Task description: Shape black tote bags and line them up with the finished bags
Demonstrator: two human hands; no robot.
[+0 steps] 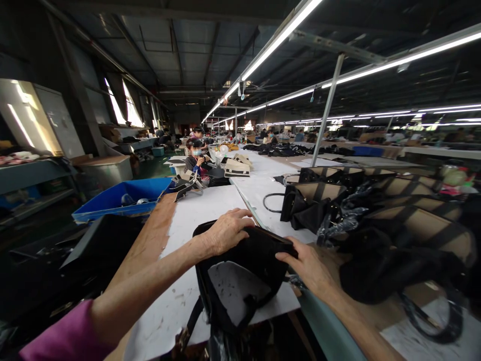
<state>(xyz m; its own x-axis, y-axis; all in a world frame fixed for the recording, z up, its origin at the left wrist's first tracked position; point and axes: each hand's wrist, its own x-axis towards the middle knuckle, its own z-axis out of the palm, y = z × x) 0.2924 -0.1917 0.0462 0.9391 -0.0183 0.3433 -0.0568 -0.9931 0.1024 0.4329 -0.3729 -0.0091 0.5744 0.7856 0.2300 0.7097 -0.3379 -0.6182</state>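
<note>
Head view. The black item (268, 253), apparently a bag, sits near the middle of the work surface, directly beneath and between the two hands. Left hand (229, 233): bent over the far upper edge of the item, gripping the rim between fingers and thumb; forearm enters from the near left, purple sleeve (71, 333) at its base. Right hand (311, 265): closed on the right end of the same rim, thumb on the near face, fingers mostly hidden behind. Both hands touch the item; the left lies farther in than the right. On the near side, dark bands curve around a pale, spotted area; cannot tell whether this is lining or the sheet below.

Under the item: white sheet (180, 281), marked with dark specks, over a brown board (160, 220) that shows along its left side. Left, beyond the board: blue bin (120, 200). Right: rows of black bags (409, 260) with tan panels, well filling that side; one dark looped handle (432, 321) at the near right. Farther in: pale pieces (237, 167) with dark trim, just right of a seated person in a striped top (191, 163).
</note>
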